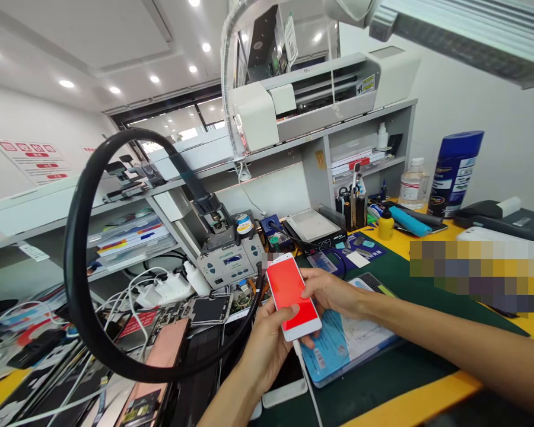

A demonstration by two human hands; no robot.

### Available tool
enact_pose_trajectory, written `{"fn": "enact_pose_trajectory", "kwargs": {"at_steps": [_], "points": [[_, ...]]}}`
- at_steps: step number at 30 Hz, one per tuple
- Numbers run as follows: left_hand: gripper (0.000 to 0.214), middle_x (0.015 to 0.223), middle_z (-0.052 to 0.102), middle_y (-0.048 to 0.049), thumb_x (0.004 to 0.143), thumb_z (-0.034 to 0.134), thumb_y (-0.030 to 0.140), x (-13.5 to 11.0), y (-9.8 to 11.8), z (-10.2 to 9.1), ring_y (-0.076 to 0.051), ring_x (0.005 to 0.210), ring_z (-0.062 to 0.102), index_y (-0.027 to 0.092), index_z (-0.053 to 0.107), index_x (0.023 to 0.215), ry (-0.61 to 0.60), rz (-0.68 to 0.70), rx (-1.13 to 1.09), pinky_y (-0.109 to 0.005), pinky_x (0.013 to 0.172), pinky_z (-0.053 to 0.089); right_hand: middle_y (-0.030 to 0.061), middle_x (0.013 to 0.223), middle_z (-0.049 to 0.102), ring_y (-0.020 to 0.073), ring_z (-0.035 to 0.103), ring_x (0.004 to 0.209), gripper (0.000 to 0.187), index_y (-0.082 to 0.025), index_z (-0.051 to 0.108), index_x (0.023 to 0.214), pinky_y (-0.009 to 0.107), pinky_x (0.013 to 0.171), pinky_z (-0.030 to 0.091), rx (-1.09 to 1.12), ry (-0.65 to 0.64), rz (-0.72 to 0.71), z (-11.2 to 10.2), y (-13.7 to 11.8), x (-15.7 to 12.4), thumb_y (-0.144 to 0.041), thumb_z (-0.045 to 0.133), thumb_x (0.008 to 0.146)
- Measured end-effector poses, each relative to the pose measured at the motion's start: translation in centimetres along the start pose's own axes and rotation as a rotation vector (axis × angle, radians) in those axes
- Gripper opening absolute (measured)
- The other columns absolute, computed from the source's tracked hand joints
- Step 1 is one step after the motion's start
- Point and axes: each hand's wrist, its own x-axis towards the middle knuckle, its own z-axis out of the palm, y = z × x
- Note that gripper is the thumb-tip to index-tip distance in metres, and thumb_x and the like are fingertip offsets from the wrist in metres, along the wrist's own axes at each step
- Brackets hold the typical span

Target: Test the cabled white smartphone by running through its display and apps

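Head view, left hand (pixel 266 339) and right hand (pixel 331 290) pinching white phone (pixel 288 289) round its edges, bare strip of green mat (pixel 360 388) nearby

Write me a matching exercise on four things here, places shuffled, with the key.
1. white smartphone with red screen
2. thick black flexible hose
3. tall blue spray can
4. thin white cable

A. standing beside a clear plastic jug
B. at the phone's bottom edge
C. held by left hand and right hand
D. curving in a large loop

Pairs: 1-C, 2-D, 3-A, 4-B
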Motion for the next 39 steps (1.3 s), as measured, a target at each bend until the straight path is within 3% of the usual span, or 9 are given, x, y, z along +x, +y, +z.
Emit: {"fn": "enact_pose_trajectory", "kwargs": {"at_steps": [6,12,19,25,32,39], "points": [[0.05,0.09,0.07,-0.0144,0.08,0.054,0.019,0.16,0.07,-0.23,-0.024,0.073,0.068,0.006,0.048,0.128,-0.025,-0.039,-0.134,-0.031,0.059,0.054,0.007,0.078,0.072,0.0169,0.064,0.055,0.036,-0.015,0.055,0.105,0.022,0.043,0.047,-0.017,0.0,0.008,0.31,-0.17,-0.12,-0.02,0.057,0.07],[0.056,0.095,0.07,-0.0136,0.081,0.065,0.019,0.18,-0.13,-0.29,-0.023,0.072,0.068,0.01,0.045,0.133,0.038,-0.024,-0.036,-0.03,0.057,0.054,0.0078,0.084,0.073,0.0176,0.067,0.062,0.04,-0.015,0.054,0.111,0.023,0.047,0.049,-0.023,0.013,0.028,0.34,-0.33,-0.13,-0.022,0.059,0.072],[0.055,0.096,0.07,-0.0152,0.083,0.048,0.022,0.1,0.26,-0.28,-0.026,0.076,0.068,0.006,0.043,0.135,-0.011,-0.08,-0.224,-0.033,0.058,0.055,0.0093,0.089,0.073,0.0203,0.069,0.067,0.043,-0.016,0.052,0.115,0.028,0.052,0.054,-0.017,0.024,0.05,0.2,-0.2,-0.03,-0.021,0.059,0.073],[0.055,0.093,0.071,-0.0121,0.082,0.06,0.015,0.08,-0.02,-0.29,-0.023,0.075,0.068,0.01,0.043,0.135,0.01,-0.015,-0.061,-0.03,0.062,0.054,0.0076,0.083,0.071,0.0181,0.066,0.059,0.035,-0.015,0.055,0.11,0.029,0.052,0.054,-0.043,0.002,0.033,0.1,-0.26,-0.11,-0.021,0.059,0.075],[0.055,0.093,0.07,-0.0133,0.082,0.047,0.017,0.15,0.16,-0.37,-0.025,0.075,0.068,0.008,0.042,0.135,-0.014,-0.053,-0.211,-0.034,0.059,0.055,0.007,0.081,0.071,0.0184,0.066,0.06,0.038,-0.015,0.057,0.112,0.028,0.052,0.053,-0.055,0.008,0.033,0.25,-0.44,-0.24,-0.022,0.06,0.075],[0.069,0.092,0.07,-0.0114,0.076,0.059,0.01,0.02,-0.02,-0.26,-0.023,0.069,0.068,0.013,0.037,0.141,0.017,-0.017,-0.08,-0.029,0.051,0.054,0.0066,0.082,0.07,0.0199,0.068,0.066,0.04,-0.016,0.056,0.113,0.023,0.047,0.049,-0.039,0.015,0.016,0.18,-0.2,-0.09,-0.02,0.059,0.073]]}}
